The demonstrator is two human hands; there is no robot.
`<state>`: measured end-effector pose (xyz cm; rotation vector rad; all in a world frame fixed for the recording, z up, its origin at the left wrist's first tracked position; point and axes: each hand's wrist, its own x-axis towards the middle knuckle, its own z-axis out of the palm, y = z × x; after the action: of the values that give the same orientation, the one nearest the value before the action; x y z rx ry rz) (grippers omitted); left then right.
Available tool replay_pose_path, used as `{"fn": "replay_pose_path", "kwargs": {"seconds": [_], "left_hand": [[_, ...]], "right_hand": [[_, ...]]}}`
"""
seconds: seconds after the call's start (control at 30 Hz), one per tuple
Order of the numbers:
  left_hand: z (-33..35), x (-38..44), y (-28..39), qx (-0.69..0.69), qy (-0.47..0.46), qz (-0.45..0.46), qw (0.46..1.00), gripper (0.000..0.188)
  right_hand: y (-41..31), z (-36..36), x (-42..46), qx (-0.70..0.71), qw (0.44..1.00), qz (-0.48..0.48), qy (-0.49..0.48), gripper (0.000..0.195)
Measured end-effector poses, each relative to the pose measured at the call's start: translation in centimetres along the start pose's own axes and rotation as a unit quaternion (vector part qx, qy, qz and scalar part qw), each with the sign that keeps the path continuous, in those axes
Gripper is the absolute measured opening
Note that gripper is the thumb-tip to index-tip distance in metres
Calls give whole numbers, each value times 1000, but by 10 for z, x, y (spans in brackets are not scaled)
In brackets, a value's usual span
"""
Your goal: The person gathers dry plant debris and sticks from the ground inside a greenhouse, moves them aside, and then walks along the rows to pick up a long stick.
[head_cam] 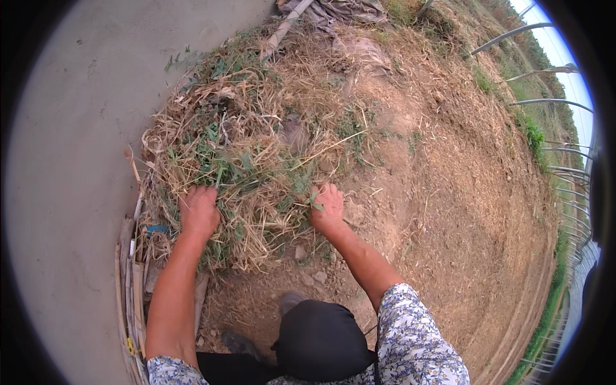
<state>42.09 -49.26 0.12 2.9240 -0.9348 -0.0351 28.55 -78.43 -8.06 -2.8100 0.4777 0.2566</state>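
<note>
A loose heap of dry straw-coloured and green weeds (260,211) lies on the ground before me. At its left side, my left hand (199,209) is curled into the stems, with its fingertips hidden among them. My right hand (328,204) grips the heap's right edge, and a green leafy sprig shows against its fingers. Both arms reach forward, with the bulk of the weeds between the hands. More withered stalks and green vines (216,120) spread beyond my hands.
Smooth grey concrete (86,168) runs along the left. Bamboo poles and sticks (127,288) lie at its edge, near a blue scrap (157,229). Bare soil with straw (457,231) extends right toward curved metal hoops (553,101). Another pole (286,29) and crumpled sheeting (346,12) lie ahead.
</note>
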Motion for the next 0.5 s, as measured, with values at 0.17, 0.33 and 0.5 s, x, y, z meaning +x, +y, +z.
{"fn": "replay_pose_path", "kwargs": {"seconds": [0.17, 0.33, 0.5], "left_hand": [[8, -1, 3, -14, 27, 13, 999, 35], [3, -2, 6, -23, -6, -5, 1000, 41], [7, -4, -1, -20, -29, -21, 999, 46]], "right_hand": [[21, -11, 69, -157, 969, -156, 113, 53], [-4, -24, 108, -273, 940, -178, -95, 60], [-1, -14, 107, -249, 940, -201, -115, 57]]}}
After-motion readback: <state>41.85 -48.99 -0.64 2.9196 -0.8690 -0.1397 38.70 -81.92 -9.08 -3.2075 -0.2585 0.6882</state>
